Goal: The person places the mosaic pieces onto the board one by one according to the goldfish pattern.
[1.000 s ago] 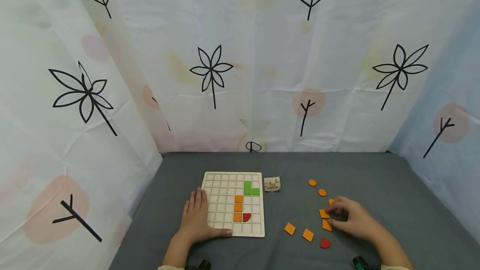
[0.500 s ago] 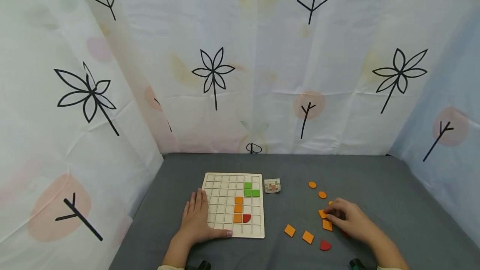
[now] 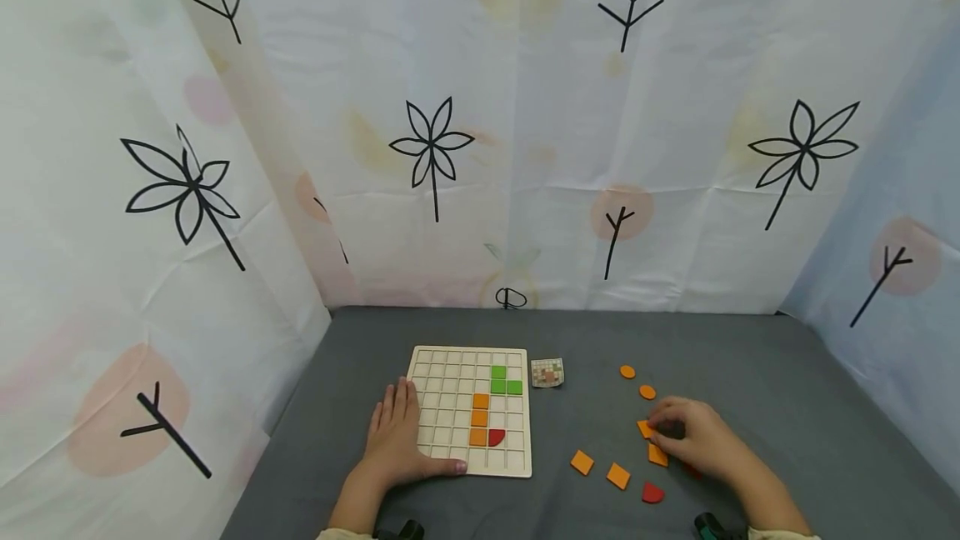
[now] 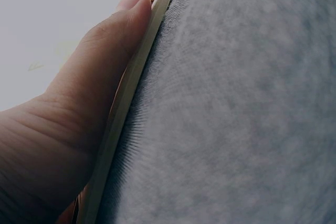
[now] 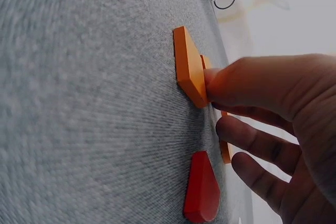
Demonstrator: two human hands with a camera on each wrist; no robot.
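Observation:
My left hand [image 3: 393, 440] lies with straight fingers along the left edge of a pale wooden grid board [image 3: 442, 403], its thumb [image 4: 100, 51] at the near edge. On the board sit green squares [image 3: 498, 380], orange squares [image 3: 479, 418] and a red rounded piece [image 3: 497, 437]. To the right, my right hand [image 3: 701, 436] pinches an orange square tile [image 3: 643, 429] between thumb and forefinger, the fingertips hiding part of it. Just nearer lies another orange square [image 3: 657, 455], right by the thumb; in the right wrist view this nearer tile [image 5: 189, 66] stands in front of the thumb tip.
Two more orange squares [image 3: 600, 469], a red rounded piece [image 3: 653, 492] and orange discs [image 3: 637, 382] lie loose on the grey cloth [image 3: 585, 415]. Another red piece [image 5: 203, 188] is below the right hand. A small patterned card [image 3: 547, 372] lies beside the board. Printed curtains [image 3: 555, 232] enclose the table.
My right thumb and forefinger have come together on the orange square. The orange square beside it has turned slightly. My left hand has stayed on the board, and the head view has shifted a little.

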